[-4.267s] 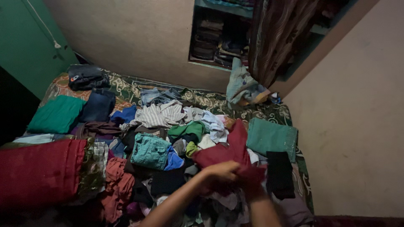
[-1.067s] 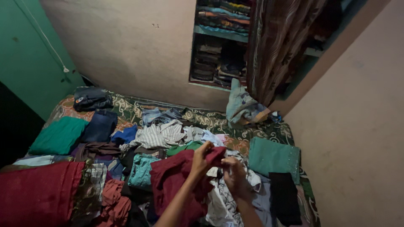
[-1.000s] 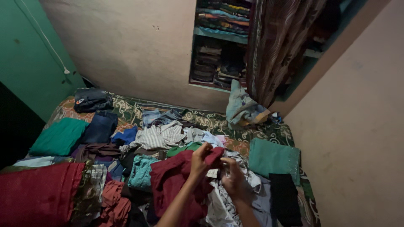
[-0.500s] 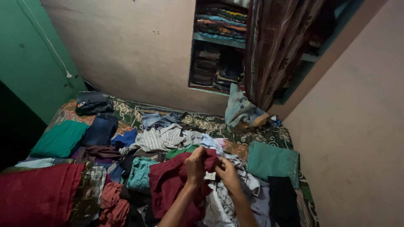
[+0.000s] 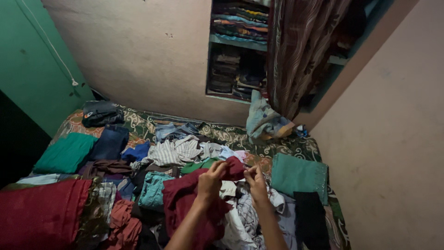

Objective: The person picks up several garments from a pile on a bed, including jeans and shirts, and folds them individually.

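- We hold the maroon garment (image 5: 187, 203) by its top edge, over the clothes pile (image 5: 162, 157) in the bed's middle
- Our left hand (image 5: 209, 183) is closed on the cloth; our right hand (image 5: 255, 181) pinches the same edge beside it
- It looks soft, light and limp, so we judge the hem or corners the best hold
- Right of the pile lies a folded teal cloth (image 5: 298, 173)

Maroon garment (image 5: 187, 201): dark red cloth, crumpled, top edge lifted and pulled out between both hands. The rest hangs down and drapes over the mixed clothes pile on the bed, near its front middle.
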